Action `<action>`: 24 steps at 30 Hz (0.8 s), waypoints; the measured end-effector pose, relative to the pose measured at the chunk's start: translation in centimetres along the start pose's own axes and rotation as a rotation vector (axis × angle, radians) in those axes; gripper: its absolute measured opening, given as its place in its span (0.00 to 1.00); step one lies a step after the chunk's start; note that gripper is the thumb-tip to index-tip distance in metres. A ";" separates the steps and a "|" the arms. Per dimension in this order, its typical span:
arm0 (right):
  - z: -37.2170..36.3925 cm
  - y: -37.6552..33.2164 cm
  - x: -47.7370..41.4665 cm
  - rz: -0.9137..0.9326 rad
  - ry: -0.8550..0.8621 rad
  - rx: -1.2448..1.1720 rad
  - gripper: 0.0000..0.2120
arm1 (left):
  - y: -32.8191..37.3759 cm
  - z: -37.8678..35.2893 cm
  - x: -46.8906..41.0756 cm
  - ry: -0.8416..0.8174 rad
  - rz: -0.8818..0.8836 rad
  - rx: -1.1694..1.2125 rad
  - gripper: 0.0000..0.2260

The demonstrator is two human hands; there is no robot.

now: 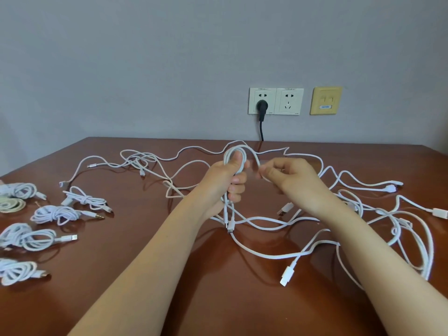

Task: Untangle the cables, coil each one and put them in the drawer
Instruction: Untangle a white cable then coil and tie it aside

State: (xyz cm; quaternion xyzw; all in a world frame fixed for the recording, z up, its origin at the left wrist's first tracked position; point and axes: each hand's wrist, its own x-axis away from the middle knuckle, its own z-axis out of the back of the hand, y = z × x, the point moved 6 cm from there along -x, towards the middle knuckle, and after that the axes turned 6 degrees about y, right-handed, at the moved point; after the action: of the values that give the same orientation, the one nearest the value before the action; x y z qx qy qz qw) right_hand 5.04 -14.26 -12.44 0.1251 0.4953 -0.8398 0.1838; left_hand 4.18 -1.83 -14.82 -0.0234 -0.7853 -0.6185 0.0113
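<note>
One thin white cable (237, 148) half-coiled: left hand (225, 177) curled round loops, right hand (291, 175) pinching free strand; seems light, limp, springy, best gripped where loops cross

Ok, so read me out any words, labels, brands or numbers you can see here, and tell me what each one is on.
Nothing here is legible.
Left wall socket: tiny grey print at its top edge and bottom corner, too small to read.
Right wall socket: the same tiny print, too small to read.
Yellowish wall plate: blue label with pale characters, too blurred to read.
White cables and table: no text visible.
</note>
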 end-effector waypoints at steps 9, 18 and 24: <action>-0.7 -0.7 0.8 0.082 -0.076 0.090 0.12 | 0.0 -0.2 -0.1 0.058 -0.065 -0.108 0.10; -0.8 -1.4 1.2 0.316 -0.120 0.511 0.10 | -0.6 -0.4 -0.1 -0.004 -0.009 -0.217 0.12; -0.5 -2.9 1.7 0.468 -0.049 0.433 0.12 | -0.6 -0.1 0.2 -0.150 0.083 -0.365 0.22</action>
State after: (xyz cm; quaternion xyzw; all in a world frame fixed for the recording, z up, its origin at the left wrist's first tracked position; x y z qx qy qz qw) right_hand 2.24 -12.89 -11.04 0.2517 0.2584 -0.8632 0.3531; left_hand 3.91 -2.02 -15.33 -0.1035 -0.6571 -0.7462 -0.0263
